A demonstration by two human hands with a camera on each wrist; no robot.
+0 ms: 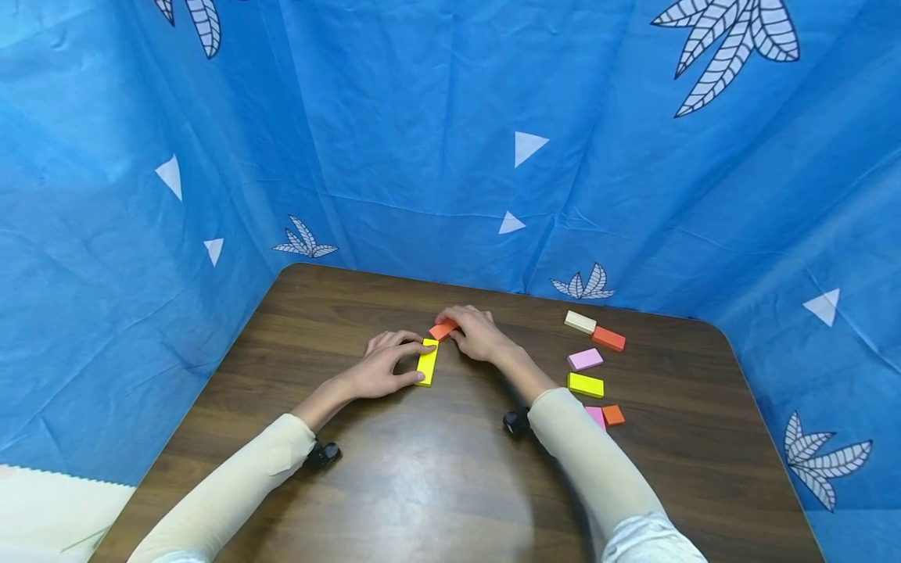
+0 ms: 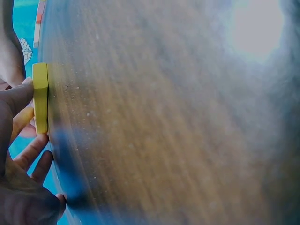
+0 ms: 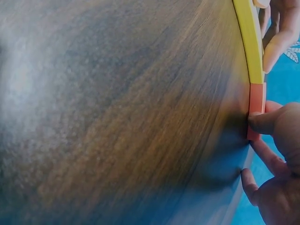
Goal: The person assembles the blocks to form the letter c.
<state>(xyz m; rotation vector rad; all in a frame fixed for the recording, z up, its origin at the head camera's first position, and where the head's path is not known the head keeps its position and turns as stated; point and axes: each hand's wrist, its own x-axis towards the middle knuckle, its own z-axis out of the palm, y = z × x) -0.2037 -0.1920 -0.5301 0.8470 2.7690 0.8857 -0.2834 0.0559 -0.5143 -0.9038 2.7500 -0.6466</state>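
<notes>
Pinching a yellow block (image 1: 427, 363) near the centre of the head view, the left hand (image 1: 377, 369) has its thumb at the block's lower end and a finger near the upper end. The right hand (image 1: 480, 336), a little up and to the right, holds an orange block (image 1: 443, 329) between thumb and fingers. The orange block lies slantwise just beside the yellow block's upper end; whether the two touch is hard to tell.

Right of centre in the frame, a cream block (image 1: 580, 322) meets a red-orange block (image 1: 608, 338) at one end. Below them lie a lilac block (image 1: 585, 360) and a second yellow block (image 1: 586, 385), then a pink block (image 1: 596, 416), partly hidden by the right sleeve (image 1: 598, 453), beside a small orange block (image 1: 613, 415). All rest on a brown wooden table (image 1: 415, 493).
</notes>
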